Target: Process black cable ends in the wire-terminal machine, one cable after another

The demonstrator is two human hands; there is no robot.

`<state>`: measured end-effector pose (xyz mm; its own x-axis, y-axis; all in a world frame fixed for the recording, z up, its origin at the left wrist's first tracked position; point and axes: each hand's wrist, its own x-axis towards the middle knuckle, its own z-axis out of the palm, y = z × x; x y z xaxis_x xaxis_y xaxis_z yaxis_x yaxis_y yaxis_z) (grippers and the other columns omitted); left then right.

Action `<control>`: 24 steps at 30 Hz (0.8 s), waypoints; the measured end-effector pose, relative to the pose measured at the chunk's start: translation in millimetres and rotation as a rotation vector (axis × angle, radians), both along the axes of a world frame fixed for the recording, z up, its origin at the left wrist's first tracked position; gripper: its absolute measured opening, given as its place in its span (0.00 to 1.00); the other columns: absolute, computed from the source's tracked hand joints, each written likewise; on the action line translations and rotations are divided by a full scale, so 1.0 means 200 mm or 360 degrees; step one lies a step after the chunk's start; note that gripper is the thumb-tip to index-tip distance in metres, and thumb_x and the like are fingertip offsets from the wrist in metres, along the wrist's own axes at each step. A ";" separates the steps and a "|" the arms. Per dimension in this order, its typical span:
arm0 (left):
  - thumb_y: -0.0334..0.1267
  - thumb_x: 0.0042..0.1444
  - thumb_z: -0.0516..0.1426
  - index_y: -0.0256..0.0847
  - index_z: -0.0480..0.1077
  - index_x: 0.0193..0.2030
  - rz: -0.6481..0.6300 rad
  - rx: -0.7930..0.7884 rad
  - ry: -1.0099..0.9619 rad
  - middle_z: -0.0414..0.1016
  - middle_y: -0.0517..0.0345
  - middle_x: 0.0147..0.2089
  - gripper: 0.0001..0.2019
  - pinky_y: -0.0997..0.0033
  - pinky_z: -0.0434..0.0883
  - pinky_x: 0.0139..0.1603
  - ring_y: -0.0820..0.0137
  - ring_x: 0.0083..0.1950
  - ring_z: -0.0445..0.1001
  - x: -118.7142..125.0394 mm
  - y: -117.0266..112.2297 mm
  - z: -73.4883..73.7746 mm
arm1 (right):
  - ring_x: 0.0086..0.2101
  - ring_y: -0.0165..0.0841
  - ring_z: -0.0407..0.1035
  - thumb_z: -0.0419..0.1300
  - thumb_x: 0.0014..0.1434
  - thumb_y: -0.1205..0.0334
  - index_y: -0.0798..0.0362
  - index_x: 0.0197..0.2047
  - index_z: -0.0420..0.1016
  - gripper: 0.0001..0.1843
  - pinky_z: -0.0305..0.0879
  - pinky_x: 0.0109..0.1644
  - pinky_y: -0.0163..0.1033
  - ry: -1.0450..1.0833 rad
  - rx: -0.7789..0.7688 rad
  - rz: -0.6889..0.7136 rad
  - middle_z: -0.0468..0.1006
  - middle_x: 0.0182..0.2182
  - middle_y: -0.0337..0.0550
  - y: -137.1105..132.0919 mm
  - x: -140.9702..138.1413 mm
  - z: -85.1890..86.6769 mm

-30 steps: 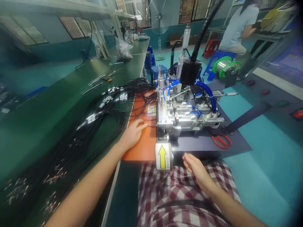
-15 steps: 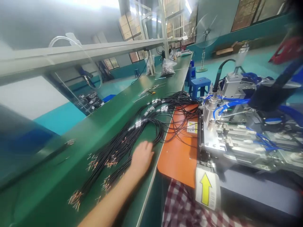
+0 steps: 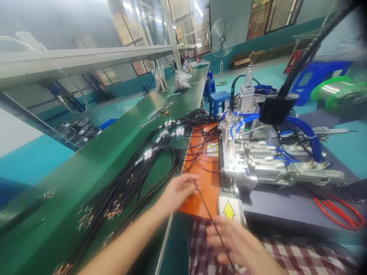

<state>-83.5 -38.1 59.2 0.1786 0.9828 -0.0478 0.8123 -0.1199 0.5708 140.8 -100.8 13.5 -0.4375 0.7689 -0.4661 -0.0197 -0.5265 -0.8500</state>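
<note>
My left hand (image 3: pixel 182 191) is over the front of the orange board, its thumb and fingers closed on one black cable (image 3: pixel 206 207). From there the cable slants down toward my lap and crosses my right hand (image 3: pixel 236 242). That hand is slightly blurred, its fingers stretched out and apart, with the cable lying across them rather than gripped. On the green bench, left of my hands, lies a large bundle of black cables (image 3: pixel 123 187) with stripped, copper-coloured wire ends. Several cables loop over onto the orange board (image 3: pixel 200 152).
A metal machine (image 3: pixel 252 152) with blue air tubes stands on the right, red-handled pliers (image 3: pixel 340 214) to its front right. Hand tools (image 3: pixel 157 112) and a plastic bag of small parts (image 3: pixel 182 81) lie farther along the bench (image 3: pixel 94 160). A shelf (image 3: pixel 86 57) runs above it.
My left hand has moved from the cable bundle right to the orange board, now with a single cable in it. My right hand has come into view. The camera has turned right.
</note>
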 end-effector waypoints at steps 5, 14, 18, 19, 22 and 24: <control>0.24 0.52 0.49 0.35 0.72 0.29 -0.0035 0.0060 0.0279 0.73 0.40 0.41 0.11 0.45 0.62 0.54 0.52 0.50 0.69 0.10 -0.09 0.02 | 0.19 0.25 0.60 0.52 0.62 0.48 0.52 0.46 0.66 0.16 0.56 0.25 0.33 -0.0174 0.0141 0.0313 0.74 0.27 0.37 0.05 0.07 0.06; 0.37 0.67 0.43 0.49 0.65 0.55 -0.0456 -0.0574 -0.0451 0.76 0.60 0.41 0.15 0.74 0.66 0.40 0.70 0.38 0.73 0.33 -0.11 0.09 | 0.26 0.28 0.68 0.54 0.62 0.59 0.51 0.41 0.64 0.06 0.62 0.31 0.34 -0.0204 0.0425 0.0051 0.74 0.30 0.37 0.25 0.20 0.14; 0.39 0.67 0.45 0.47 0.69 0.49 -0.0417 -0.0592 -0.0441 0.74 0.63 0.37 0.13 0.75 0.64 0.36 0.71 0.34 0.71 0.33 -0.08 0.02 | 0.24 0.27 0.65 0.56 0.61 0.58 0.53 0.40 0.68 0.07 0.60 0.28 0.33 -0.0349 0.0502 -0.0070 0.73 0.28 0.36 0.26 0.22 0.12; 0.39 0.67 0.45 0.46 0.70 0.48 -0.0426 -0.0583 -0.0429 0.74 0.63 0.35 0.13 0.75 0.63 0.34 0.71 0.33 0.70 0.33 -0.08 0.02 | 0.24 0.26 0.64 0.57 0.60 0.60 0.53 0.37 0.69 0.06 0.59 0.28 0.33 -0.0380 0.0541 -0.0099 0.71 0.26 0.34 0.26 0.21 0.11; 0.39 0.65 0.48 0.45 0.70 0.46 -0.0400 -0.0530 -0.0451 0.74 0.60 0.36 0.11 0.74 0.64 0.34 0.70 0.34 0.69 0.37 -0.06 0.01 | 0.23 0.26 0.60 0.57 0.60 0.63 0.53 0.31 0.69 0.06 0.56 0.26 0.32 -0.0399 0.0660 -0.0171 0.66 0.21 0.32 0.27 0.18 0.10; 0.40 0.63 0.50 0.43 0.69 0.44 -0.0317 -0.0542 -0.0565 0.73 0.59 0.36 0.09 0.74 0.64 0.34 0.70 0.34 0.69 0.40 -0.03 0.01 | 0.24 0.26 0.60 0.57 0.60 0.63 0.54 0.30 0.70 0.07 0.56 0.27 0.32 -0.0392 0.0743 -0.0213 0.67 0.21 0.33 0.29 0.17 0.09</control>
<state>-3.5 -43.8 61.7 0.4234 0.8675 -0.2610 0.5421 -0.0119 0.8402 174.0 -43.1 31.5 -0.2426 0.9602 -0.1384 0.1687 -0.0987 -0.9807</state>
